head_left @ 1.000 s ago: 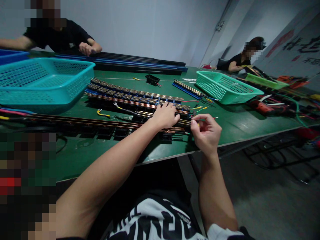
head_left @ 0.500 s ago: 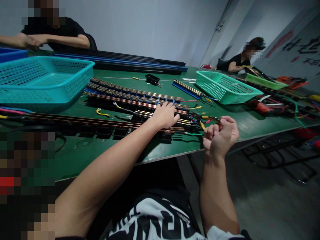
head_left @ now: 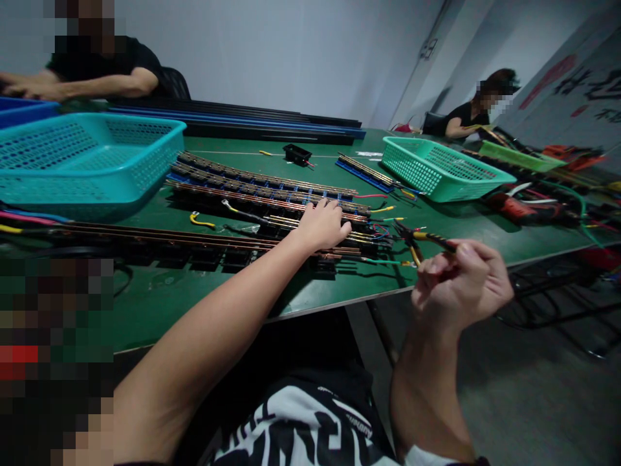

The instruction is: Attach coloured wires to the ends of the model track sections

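Observation:
My left hand (head_left: pixel 321 224) rests palm down, fingers curled, on the right end of long copper-and-black rail strips (head_left: pixel 233 194) laid across the green table (head_left: pixel 204 294). My right hand (head_left: pixel 460 285) is closed in a fist past the table's front edge, gripping a green wire (head_left: pixel 383 261) with a yellow tip that runs back to the strips' end. Red, yellow and green wires (head_left: pixel 383 210) spread from that end.
A teal basket (head_left: pixel 82 162) stands at the left, a green basket (head_left: pixel 441 169) at the right. A small black part (head_left: pixel 295 153) and long black profiles (head_left: pixel 272 126) lie further back. Two other people sit at the table's far sides. Tools and cables clutter the right.
My right hand has pulled away from the strip ends toward me and to the right, closing into a fist and drawing the wire out. My left hand has stayed on the strips.

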`<state>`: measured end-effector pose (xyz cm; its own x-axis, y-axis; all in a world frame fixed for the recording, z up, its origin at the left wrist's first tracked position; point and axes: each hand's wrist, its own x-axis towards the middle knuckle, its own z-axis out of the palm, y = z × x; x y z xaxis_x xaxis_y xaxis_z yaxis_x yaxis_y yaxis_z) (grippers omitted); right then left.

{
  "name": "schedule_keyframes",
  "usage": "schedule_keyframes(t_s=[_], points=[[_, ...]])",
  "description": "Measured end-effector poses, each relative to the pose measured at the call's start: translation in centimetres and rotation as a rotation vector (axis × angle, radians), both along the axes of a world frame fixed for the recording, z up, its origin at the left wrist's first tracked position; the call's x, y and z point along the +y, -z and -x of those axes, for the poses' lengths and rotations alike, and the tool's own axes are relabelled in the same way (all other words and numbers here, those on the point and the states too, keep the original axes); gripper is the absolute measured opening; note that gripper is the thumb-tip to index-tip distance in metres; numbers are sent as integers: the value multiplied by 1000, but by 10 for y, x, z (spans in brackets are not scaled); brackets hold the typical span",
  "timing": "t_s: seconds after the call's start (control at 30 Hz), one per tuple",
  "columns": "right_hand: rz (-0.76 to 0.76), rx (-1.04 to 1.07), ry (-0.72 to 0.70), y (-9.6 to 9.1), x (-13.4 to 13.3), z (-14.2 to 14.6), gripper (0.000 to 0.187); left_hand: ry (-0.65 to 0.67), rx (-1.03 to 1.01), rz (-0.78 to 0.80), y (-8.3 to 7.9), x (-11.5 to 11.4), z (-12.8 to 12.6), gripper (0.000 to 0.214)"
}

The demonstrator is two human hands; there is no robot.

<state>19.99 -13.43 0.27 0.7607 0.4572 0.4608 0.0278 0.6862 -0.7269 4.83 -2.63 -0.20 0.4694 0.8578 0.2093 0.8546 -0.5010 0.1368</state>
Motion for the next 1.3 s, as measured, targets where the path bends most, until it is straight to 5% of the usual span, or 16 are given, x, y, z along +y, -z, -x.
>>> schedule_keyframes(t_s=[0.2, 0.5, 0.8, 0.9, 1.17, 1.3], points=[[33, 2, 32, -10, -34, -5, 7, 3, 2, -2, 0, 1, 0, 54], [81, 1, -63, 6, -9, -5, 9, 3, -6, -20, 1, 0, 1, 52], [333, -877, -122, 14, -14, -9, 14, 3, -8, -17, 1, 0, 0, 52], [329, -1012, -103, 14, -16, -9, 15, 5, -4, -20, 1, -1, -1, 53], [363, -1084, -242, 13, -16, -15, 14, -5, -6, -23, 3, 1, -1, 51], [352, -793, -226, 20, -15, -13, 5, -6, -3, -13, 2, 0, 0, 51]])
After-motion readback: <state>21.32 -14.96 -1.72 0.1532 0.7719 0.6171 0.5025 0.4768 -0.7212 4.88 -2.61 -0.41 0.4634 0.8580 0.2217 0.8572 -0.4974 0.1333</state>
